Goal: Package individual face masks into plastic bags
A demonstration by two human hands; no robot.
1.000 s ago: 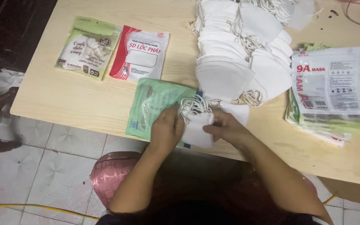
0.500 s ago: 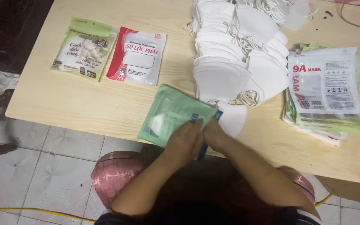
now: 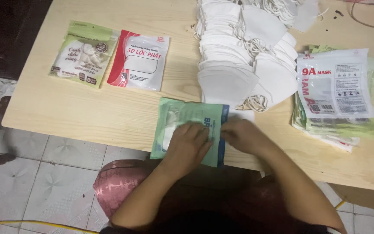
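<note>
Both hands sit on one green pouch (image 3: 182, 119) at the near edge of the table (image 3: 87, 112). Left hand (image 3: 190, 145) lies palm down, fingers spread flat, pressing the pouch's middle; right hand (image 3: 244, 135) has fingers curled at the pouch's right end, where a blue strip runs down the edge, pinching or pressing it, can't tell which. Pouch lies flat, slightly skewed, its bottom edge at or just past the table rim. Something white shows through the pouch just left of the left hand. Just beyond the right hand: white sheet or mask (image 3: 243, 115) flat on the table, partly hidden by the hand. Further out past both hands: big heap of white masks (image 3: 239, 56) with loose ear loops, overlapping rows running toward the far edge. Right of the right hand, apart from it: stack of flat printed pouches (image 3: 336, 93), white-and-red one on top, green ones under it. Well left of the left hand, toward the far side: red-and-white packet (image 3: 140, 60), and touching it further left a light green packet (image 3: 84, 54). Below the table edge: tiled floor (image 3: 35, 182) and a pink cushioned seat (image 3: 117, 186) under the person.
</note>
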